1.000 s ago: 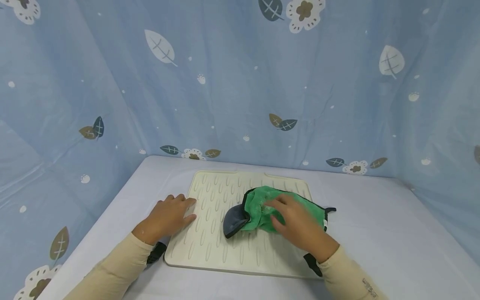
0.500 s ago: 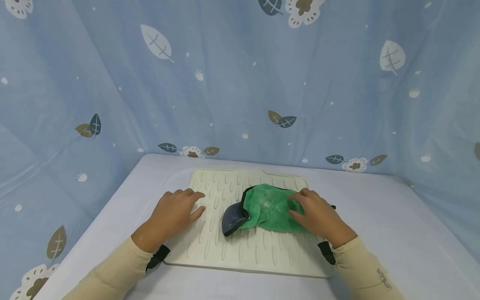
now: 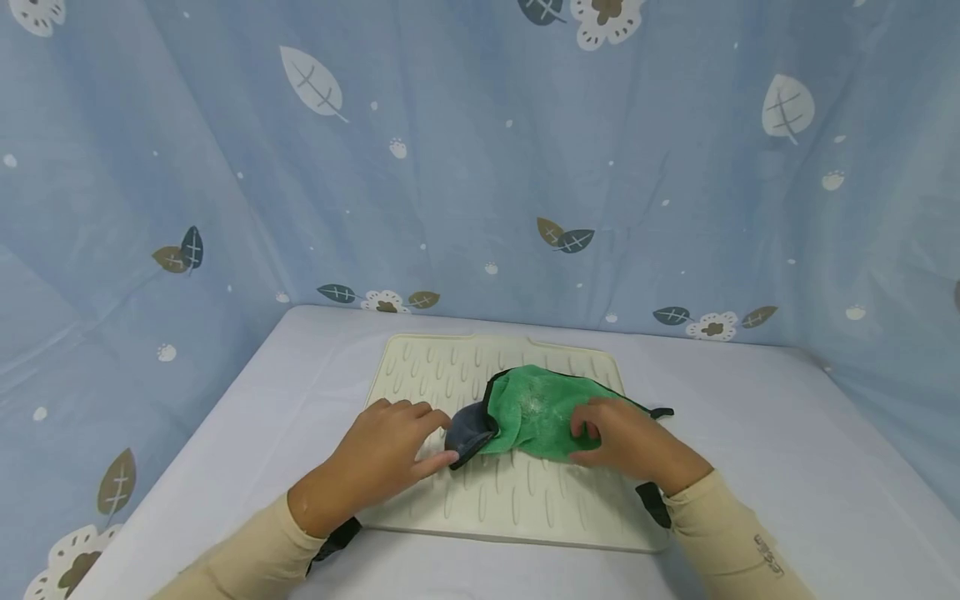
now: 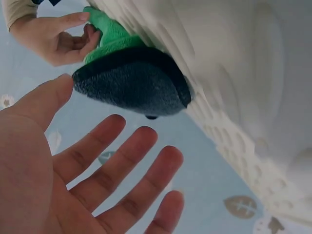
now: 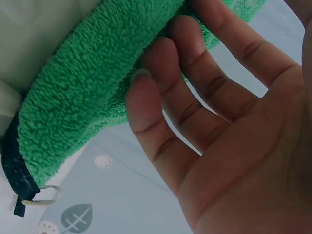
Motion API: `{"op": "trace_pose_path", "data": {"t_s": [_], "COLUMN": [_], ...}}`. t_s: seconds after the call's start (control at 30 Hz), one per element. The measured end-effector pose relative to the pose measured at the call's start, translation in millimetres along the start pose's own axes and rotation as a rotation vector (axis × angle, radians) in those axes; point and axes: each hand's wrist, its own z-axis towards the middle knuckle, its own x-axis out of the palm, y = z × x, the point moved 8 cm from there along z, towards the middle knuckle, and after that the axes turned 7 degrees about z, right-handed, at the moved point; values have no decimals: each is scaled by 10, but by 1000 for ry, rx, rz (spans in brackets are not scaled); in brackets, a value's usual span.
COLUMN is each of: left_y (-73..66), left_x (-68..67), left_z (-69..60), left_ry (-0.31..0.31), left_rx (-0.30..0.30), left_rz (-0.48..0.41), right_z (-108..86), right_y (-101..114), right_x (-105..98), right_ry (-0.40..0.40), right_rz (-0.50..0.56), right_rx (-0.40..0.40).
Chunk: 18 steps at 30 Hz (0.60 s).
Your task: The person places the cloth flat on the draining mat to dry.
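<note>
With 12 o'clock far from the person, a fuzzy green cloth (image 3: 536, 412) lay on a cream mat (image 3: 517, 500) with small bumps, a bit toward 1 o'clock from its middle. The cloth's dark gray-blue end (image 3: 468, 429) pointed to 9 o'clock, and a little black loop (image 3: 662, 412) stuck out at 3 o'clock.

The left hand (image 3: 378, 454) was at 8 o'clock of the cloth. Its fingers were straight and apart, with the thumb tip right by the dark end; I could not tell if it touched.

The right hand (image 3: 626, 437) was over the cloth's 4 o'clock side. Its fingers were bent, with gaps between them, and their tips were at the green fuzz; I could not tell if they pinched it.

The mat lay on a white table (image 3: 720, 400). At 12 o'clock hung a blue curtain (image 3: 465, 125) with leaves and flowers.
</note>
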Motion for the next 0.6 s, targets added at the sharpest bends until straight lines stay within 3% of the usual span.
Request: {"op": "trace_pose_path", "data": {"t_s": [0.3,0.6], "left_y": [-92,-115], "left_x": [89,93], "left_z": [-7,1], "left_ry": [26,-12], "left_rx": [26,26], "left_rz": [-6,4], "right_z": [9,14], "right_y": [-40,-54], "right_x": [125,152], "right_ry": [33,11], "right_rz": [-11,-30], "right_rx": [13,13]}}
